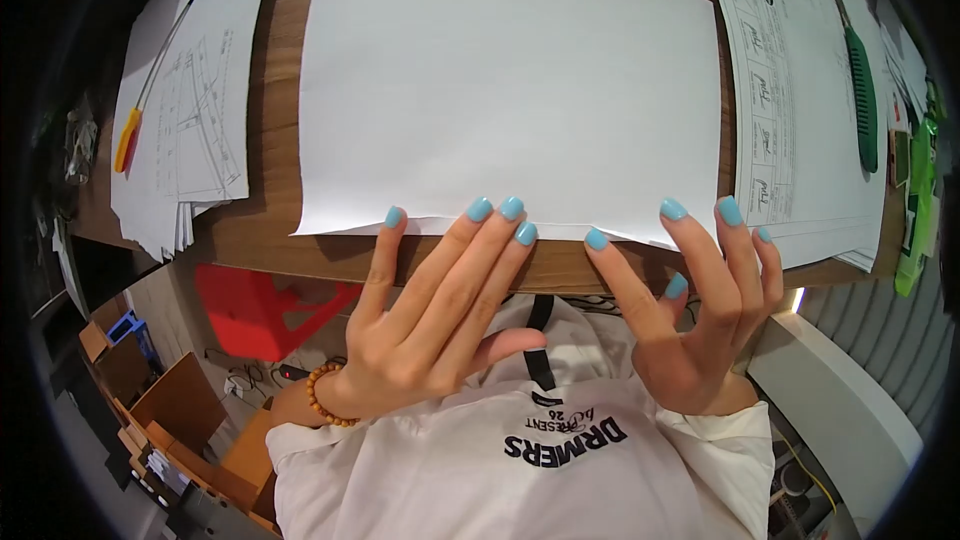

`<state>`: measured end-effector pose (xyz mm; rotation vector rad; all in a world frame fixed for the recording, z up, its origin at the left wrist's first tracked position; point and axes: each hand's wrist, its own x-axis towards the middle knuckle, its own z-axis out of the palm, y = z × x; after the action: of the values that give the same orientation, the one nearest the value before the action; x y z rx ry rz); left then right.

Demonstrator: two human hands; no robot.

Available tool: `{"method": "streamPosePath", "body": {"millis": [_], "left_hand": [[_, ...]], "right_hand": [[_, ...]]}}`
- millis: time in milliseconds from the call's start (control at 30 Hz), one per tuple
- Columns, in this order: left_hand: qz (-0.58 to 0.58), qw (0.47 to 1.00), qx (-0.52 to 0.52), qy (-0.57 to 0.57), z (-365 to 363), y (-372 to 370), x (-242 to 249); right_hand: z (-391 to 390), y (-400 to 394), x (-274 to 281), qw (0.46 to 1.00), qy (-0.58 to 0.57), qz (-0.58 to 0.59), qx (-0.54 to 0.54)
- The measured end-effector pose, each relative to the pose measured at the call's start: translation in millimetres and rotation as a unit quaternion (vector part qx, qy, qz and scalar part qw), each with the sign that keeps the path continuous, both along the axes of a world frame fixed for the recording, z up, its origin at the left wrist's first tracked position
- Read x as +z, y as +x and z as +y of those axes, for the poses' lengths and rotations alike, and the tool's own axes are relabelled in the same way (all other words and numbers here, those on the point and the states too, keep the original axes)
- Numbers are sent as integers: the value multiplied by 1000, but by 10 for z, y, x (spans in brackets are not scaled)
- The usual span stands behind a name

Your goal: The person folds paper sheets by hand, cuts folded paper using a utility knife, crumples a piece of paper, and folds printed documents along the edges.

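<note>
A blank white sheet of paper (510, 90) lies on the brown wooden desk (275, 120). Its near edge is turned up in a narrow fold, slightly lifted toward the right. My left hand (425, 325) rests over that edge with fingers stretched out, the fingertips on the paper and the thumb pointing right. My right hand (700, 320) is at the right part of the same edge, fingers apart and bent a little, with the index fingertip by the fold. Neither hand grips anything that I can see.
On the left, a screwdriver (128, 140) with a yellow-red handle lies on a stack of drawings (205, 110). On the right, a green-handled scalpel-like knife (860, 100) lies on printed sheets (775, 70), beside a bright green object (915, 230). A red stool (240, 315) stands below the desk.
</note>
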<state>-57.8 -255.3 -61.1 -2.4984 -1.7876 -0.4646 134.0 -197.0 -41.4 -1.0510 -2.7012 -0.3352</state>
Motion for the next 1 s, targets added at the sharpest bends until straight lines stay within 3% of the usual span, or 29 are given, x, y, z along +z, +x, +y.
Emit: {"method": "streamPosePath", "body": {"millis": [200, 400, 533, 633, 733, 1000], "left_hand": [[5, 1000, -4, -2, 4, -10, 9], [17, 1000, -5, 11, -5, -2, -14], [-1, 999, 32, 34, 22, 65, -24], [-7, 999, 39, 33, 26, 70, -16], [-2, 998, 45, 34, 17, 69, -34], [-7, 999, 43, 20, 7, 43, -28]], "right_hand": [[-29, 40, -74, 991, 8, 93, -92], [-53, 236, 98, 997, -29, 3, -76], [-74, 49, -21, 995, -25, 61, -77], [-52, -144, -139, 999, -10, 49, 2], [-83, -178, -184, 1000, 14, -8, -8], [-210, 72, -113, 986, -7, -48, -159]]}}
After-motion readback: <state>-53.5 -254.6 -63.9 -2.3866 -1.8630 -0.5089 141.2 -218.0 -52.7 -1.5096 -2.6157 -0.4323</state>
